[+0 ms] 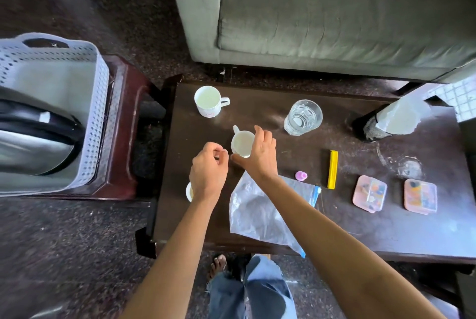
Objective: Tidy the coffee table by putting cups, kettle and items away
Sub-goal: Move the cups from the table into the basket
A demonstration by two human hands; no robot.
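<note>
The right hand [258, 154] grasps a small white cup [240, 144] from above, fingers curled over its far rim and thumb against its near side. The cup stands on the dark coffee table [360, 228] and shows only a pale white inside, its handle pointing away from the person. Just left of the grip hovers the left hand [208, 172], fingers curled in towards the thumb; whether it pinches anything I cannot tell. Beyond the grip and to its left stands a white mug [208, 101], pale inside, with a small red mark on its side too blurred to read. Beyond and to the right is a clear glass [303, 116]; I cannot tell whether it holds water. Under the right forearm, nearer the person than the grip, lies a clear zip bag [253, 213]. To the right of the grip lie a pink cap [300, 176], a yellow clip [332, 169] and two pink lidded boxes [370, 194] [420, 196] holding small coloured bits. Well to the left, off the table, a white perforated basket [99, 112] holds a steel kettle [33, 146].
</note>
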